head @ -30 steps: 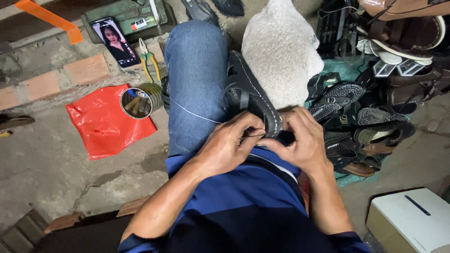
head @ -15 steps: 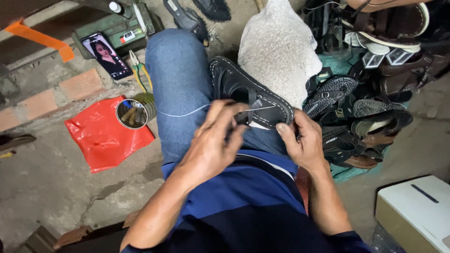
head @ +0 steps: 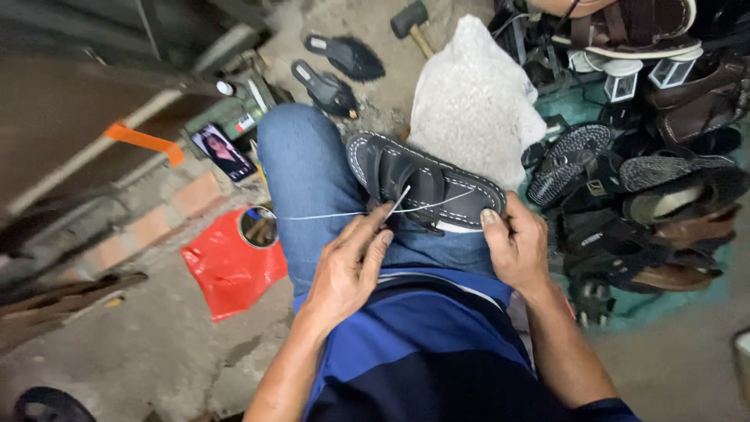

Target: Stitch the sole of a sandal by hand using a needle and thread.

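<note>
With the black sandal (head: pixel 426 184) lying across your knee, clamp its heel end in your right hand (head: pixel 516 250) while your left hand (head: pixel 348 270), pinching the needle (head: pixel 397 202), draws the white thread (head: pixel 328 216) taut.

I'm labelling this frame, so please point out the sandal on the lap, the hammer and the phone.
sandal (head: pixel 426 181), head view, on its black strap.
hammer (head: pixel 409 17), head view, on its dark head.
phone (head: pixel 222 151), head view, on its lit screen.
</note>
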